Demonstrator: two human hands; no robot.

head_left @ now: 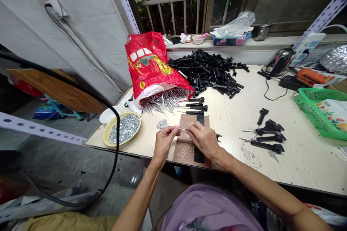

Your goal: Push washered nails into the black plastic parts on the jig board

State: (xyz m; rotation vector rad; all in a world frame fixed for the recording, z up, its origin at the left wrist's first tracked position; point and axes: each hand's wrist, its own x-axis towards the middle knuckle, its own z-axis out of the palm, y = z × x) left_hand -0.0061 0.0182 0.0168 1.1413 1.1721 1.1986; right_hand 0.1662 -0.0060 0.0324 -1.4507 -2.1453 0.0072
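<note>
A thin metal rod spans the short gap between my hands. My left hand is closed, pinching the rod's left end at the fingertips; any tiny part there is too small to make out. Closed around the other end is my right hand. A forked black plastic end shows just past it; whether it is in the hand I cannot tell. Beneath both hands lies a worn brown board with a black strip. Left of it is a small pile of shiny metal bits.
A yellow bowl holds small metal parts. Metal rods spill from a red bag. Black plastic parts are heaped behind. Several black-handled pieces lie to the right, near a green basket. A black cable hangs at left.
</note>
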